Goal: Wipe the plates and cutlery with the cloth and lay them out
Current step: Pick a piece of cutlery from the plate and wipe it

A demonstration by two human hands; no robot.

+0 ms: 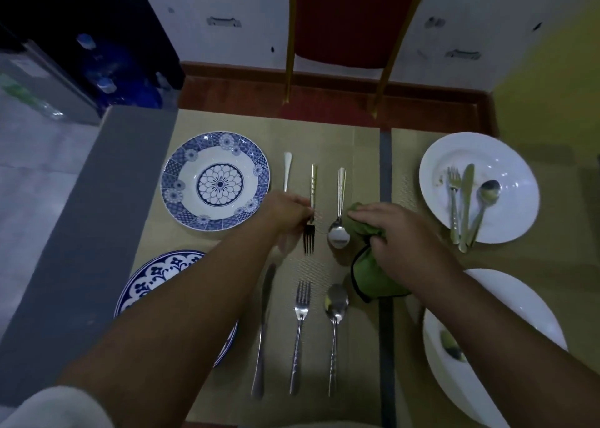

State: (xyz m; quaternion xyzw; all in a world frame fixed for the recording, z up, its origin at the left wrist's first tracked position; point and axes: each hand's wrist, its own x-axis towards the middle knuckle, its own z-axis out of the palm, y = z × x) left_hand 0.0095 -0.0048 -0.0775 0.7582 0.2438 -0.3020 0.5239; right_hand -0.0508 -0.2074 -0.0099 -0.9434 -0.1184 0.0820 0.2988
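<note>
My left hand [287, 215] pinches a fork [311, 206] that lies tines toward me on the tan placemat [357, 148]. A knife handle [287, 171] pokes out to its left and a spoon [339, 213] lies to its right. My right hand [402, 242] grips a green cloth [373, 278] just right of that spoon. A blue patterned plate [216, 180] sits at the far left, another blue plate [152, 278] lies partly under my left arm. Nearer me lie a knife [263, 330], a fork [300, 333] and a spoon [336, 327].
A white plate [506, 154] at the far right holds a fork, knife and spoon. A second white plate [519, 301] near my right arm holds a spoon. A red chair with gold legs [341, 37] stands behind the table. The table's grey edge [97, 216] runs along the left.
</note>
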